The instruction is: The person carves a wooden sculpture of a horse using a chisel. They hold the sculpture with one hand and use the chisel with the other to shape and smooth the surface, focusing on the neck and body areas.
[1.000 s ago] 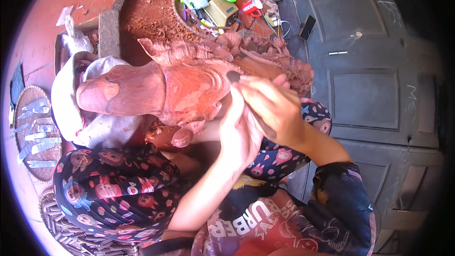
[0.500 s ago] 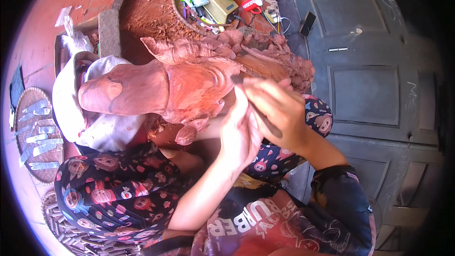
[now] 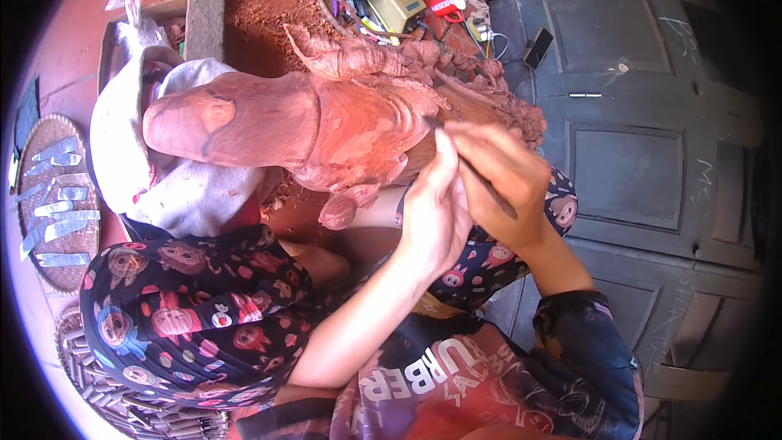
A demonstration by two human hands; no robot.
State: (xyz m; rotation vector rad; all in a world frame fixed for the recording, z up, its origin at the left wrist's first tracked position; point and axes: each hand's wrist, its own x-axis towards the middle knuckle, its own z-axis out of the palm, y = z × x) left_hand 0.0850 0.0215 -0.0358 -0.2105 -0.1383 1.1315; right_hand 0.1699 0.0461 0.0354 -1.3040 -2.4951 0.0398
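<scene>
Right hand (image 3: 501,183) pinching thin carving tool (image 3: 481,179), tip far-left against red wood carving (image 3: 326,134); left hand (image 3: 432,216) cupped, braced just beside, nearer.

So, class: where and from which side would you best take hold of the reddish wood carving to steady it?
Grip the carving by its smooth, rounded stump end, coming from the left. That end is plain and thick and rests on the white cloth; the right end is fine detail, where both hands work.
</scene>
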